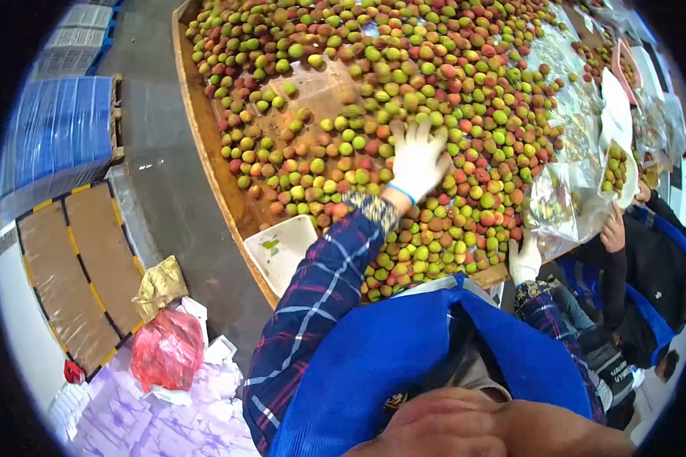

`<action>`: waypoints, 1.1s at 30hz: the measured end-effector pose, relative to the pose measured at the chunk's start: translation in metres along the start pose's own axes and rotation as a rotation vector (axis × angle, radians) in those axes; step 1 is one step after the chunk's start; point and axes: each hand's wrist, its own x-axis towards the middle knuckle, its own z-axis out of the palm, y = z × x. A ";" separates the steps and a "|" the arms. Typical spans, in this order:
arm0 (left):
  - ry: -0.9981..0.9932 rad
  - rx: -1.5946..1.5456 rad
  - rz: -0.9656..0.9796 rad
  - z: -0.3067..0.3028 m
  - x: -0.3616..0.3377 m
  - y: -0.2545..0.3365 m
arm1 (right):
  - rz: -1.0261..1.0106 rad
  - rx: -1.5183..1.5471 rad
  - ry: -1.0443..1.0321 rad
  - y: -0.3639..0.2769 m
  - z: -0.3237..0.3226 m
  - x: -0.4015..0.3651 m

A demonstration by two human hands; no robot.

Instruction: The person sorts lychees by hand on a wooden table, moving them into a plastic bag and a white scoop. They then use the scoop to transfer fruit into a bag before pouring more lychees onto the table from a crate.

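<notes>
Many small round fruits (423, 251), red, green and yellow, cover a large wooden-edged table. My left hand (419, 158), in a white glove with a blue band at the wrist, lies on the fruits near the middle, fingers spread. In a white glove too, my right hand (524, 261) is at the table's near edge, beside a clear plastic bag (554, 199). Its thumb stands apart from its fingers, and no held object shows. A white tray (282, 251) with a few green bits inside sits at the table's left corner.
At the right, a person's bare hand (613, 231) touches plastic beside an open white bag of fruits (614, 169). Wrapped blue stacks (57, 133), flat brown boxes (76, 266) and a red plastic bag (168, 350) stand left of the table.
</notes>
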 end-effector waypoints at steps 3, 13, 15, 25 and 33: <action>-0.094 -0.074 0.071 -0.024 -0.047 0.057 | -0.007 -0.007 0.005 -0.011 -0.010 0.000; 0.086 0.336 -0.209 -0.165 0.002 -0.162 | 0.005 -0.001 0.054 -0.011 -0.010 -0.003; 0.041 0.858 -0.428 -0.199 -0.005 -0.240 | 0.011 -0.008 0.046 -0.011 -0.012 -0.002; -0.109 0.585 -0.433 -0.108 -0.042 -0.175 | 0.011 0.046 0.080 -0.018 -0.021 -0.001; -0.204 0.132 -0.166 -0.060 0.003 -0.011 | 0.100 0.082 -0.054 -0.009 -0.024 0.002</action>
